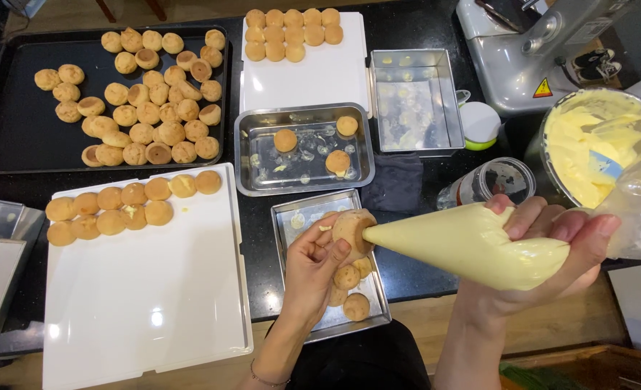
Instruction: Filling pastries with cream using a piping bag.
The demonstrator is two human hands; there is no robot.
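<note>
My left hand (313, 263) holds a small round cream puff (351, 227) above a small steel tray (296, 217) with a few puffs in it. My right hand (548, 249) squeezes a clear piping bag (465, 242) full of pale yellow cream. The bag's tip is pushed into the side of the puff. A steel mixing bowl (596, 141) of the same cream stands at the right.
A black baking tray (17, 108) holds several unfilled puffs. Two white boards, one (154, 289) near left and one (320, 72) at the back, carry rows of puffs. Two more steel trays (302, 148), (414, 97), a glass jar (490, 180) and a mixer (530, 50) stand behind.
</note>
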